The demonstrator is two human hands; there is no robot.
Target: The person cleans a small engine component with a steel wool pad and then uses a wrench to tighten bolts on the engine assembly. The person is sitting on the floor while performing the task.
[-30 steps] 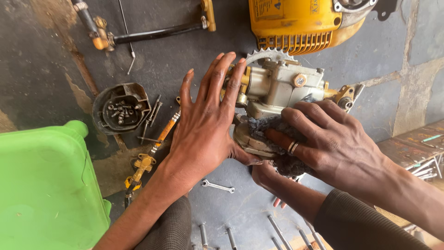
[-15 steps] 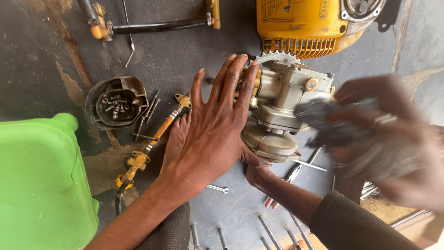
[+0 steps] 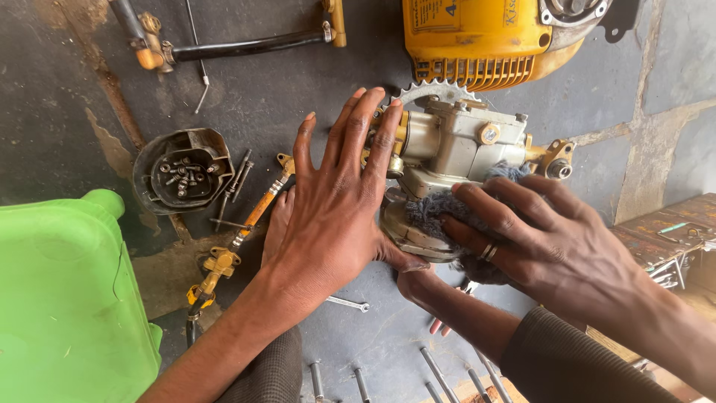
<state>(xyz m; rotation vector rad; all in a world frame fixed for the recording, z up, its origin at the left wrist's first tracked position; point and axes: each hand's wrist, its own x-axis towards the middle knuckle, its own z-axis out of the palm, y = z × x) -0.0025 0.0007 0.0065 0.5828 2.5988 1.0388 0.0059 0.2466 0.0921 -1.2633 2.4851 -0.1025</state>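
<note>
A green plastic container (image 3: 67,298) sits at left on the floor (image 3: 298,82); the yellow engine housing (image 3: 477,37) lies at top. Between them the grey metal engine block (image 3: 455,149) lies with its long axis apparently left-right, sprocket end toward the housing. The left hand (image 3: 328,216) rests open and flat against it; the right hand (image 3: 552,246) presses a dark rag (image 3: 440,209) onto it.

Not much in the way of labels here. Only one I can spot is a yellow sticker (image 3: 436,13) with dark print on the yellow engine housing (image 3: 485,37) at the top, up past my fingers. It's cut off by the frame edge, so I can't tell its full shape. No packages, signs or screens anywhere on the floor.
</note>
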